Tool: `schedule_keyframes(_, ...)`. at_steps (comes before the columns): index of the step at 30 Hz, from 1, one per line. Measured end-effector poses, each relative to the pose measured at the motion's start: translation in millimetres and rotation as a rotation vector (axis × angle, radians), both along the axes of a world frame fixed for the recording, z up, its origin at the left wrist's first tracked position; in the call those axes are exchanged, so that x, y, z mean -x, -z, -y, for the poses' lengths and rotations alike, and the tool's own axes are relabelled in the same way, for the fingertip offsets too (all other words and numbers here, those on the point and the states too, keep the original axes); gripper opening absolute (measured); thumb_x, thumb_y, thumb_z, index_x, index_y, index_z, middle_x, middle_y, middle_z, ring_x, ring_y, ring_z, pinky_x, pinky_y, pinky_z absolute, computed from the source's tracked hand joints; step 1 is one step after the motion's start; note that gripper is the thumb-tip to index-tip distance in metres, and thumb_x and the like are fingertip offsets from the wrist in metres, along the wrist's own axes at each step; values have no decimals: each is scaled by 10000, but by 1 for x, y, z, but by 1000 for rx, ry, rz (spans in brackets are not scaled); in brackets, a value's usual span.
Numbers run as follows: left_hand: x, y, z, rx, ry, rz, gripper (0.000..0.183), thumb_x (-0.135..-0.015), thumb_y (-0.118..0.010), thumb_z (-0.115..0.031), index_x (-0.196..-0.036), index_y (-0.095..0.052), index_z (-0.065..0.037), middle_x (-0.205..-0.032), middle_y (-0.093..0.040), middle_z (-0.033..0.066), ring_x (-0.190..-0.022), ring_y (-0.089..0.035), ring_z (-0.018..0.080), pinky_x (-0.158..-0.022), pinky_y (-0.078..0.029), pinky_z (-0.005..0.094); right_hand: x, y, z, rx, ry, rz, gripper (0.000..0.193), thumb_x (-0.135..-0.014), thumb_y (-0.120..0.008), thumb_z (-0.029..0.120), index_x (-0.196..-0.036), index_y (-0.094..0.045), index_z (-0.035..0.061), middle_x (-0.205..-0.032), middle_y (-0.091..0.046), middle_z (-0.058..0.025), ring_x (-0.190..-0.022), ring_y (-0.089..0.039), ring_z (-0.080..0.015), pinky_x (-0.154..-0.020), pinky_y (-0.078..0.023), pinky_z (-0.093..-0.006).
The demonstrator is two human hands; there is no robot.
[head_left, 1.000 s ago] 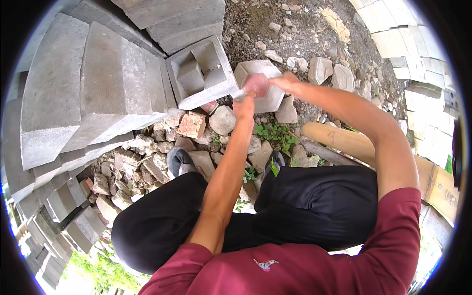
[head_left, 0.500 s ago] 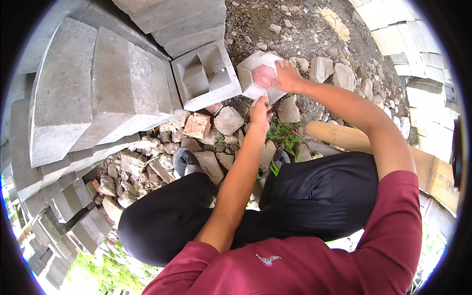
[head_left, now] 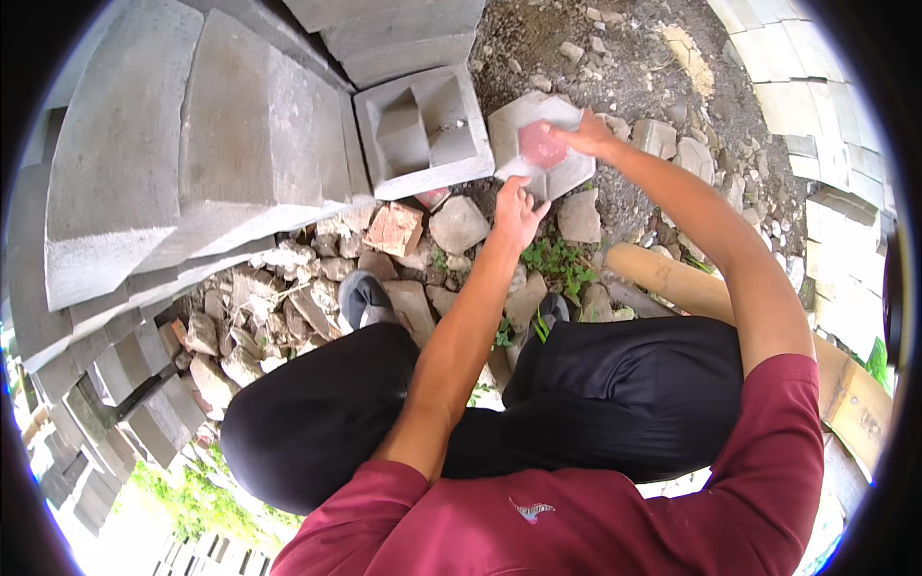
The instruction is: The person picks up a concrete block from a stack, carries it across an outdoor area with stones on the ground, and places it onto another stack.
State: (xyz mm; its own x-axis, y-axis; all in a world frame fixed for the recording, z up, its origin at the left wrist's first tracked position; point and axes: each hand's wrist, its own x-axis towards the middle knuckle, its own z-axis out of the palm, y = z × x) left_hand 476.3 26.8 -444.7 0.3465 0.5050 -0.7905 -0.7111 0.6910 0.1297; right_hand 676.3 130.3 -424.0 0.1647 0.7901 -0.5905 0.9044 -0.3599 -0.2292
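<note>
The person crouches over a heap of rubble (head_left: 288, 307) and holds a grey hexagonal paving block (head_left: 540, 146) with a pinkish face tilted up off the ground, just right of a square hollow concrete block (head_left: 423, 130). The right hand (head_left: 588, 136) lies over the block's upper right edge, fingers curled onto it, steadying it from above. The left hand (head_left: 517, 206) cups the lower edge from beneath with fingers spread, bearing the weight; a two-handed grip suits so heavy and awkward a piece. The block hangs above broken stones (head_left: 459, 226) near the foot of a stack of grey concrete blocks (head_left: 192, 163). The person's shoes (head_left: 363, 298) rest among the stones.
</note>
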Motion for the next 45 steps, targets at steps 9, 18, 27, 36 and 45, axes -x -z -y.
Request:
schedule_keyframes(9, -41, -4, -20, -126, 506, -136, 645, -859, -650, -320, -1403, -407, -74, -1478, -334, 209, -1360, -359, 305, -1062, -370, 484, 0, -28, -48, -273, -249, 189, 872, -820, -565, 630, -1246, -499, -128, -1207, -541, -364, -1135, -554, -445, -965, -465, -454)
schedule_keyframes(18, 71, -16, -26, -10, -357, -424, 714, -981, -405, -491, -1480, -167, -39, -1519, -213, 232, -1325, -386, 357, -1029, -423, 522, 109, -16, -30, -239, -32, -163, 760, -875, -537, 544, -1208, -448, -134, -1077, -595, -368, -1027, -602, -478, -905, -483, -492)
schedule_keyframes(27, 122, 22, -37, -221, -258, -348, 674, -996, -444, -430, -1281, -295, 163, -1288, -436, 356, -1007, -610, 430, -839, -568, 542, 149, -8, -57, -44, -33, -320, 650, -927, -547, 445, -1062, -530, -191, -872, -652, -316, -687, -699, -359, -602, -587, -410)
schedule_keyframes(36, 120, 1, -49, -207, -310, -335, 593, -1007, -444, -378, -1197, -361, 177, -1126, -539, 322, -916, -643, 398, -791, -599, 499, 153, -3, -63, -47, -92, -249, 507, -954, -491, 316, -832, -619, -160, -696, -661, -256, -611, -695, -332, -580, -596, -392)
schedule_keyframes(45, 134, 14, -45, -236, -199, -394, 666, -1003, -408, -431, -1278, -324, 169, -1208, -505, 343, -1006, -620, 409, -809, -596, 491, 158, 3, -64, -145, -136, -223, 536, -941, -509, 352, -798, -615, -154, -756, -662, -280, -601, -690, -342, -567, -589, -396)
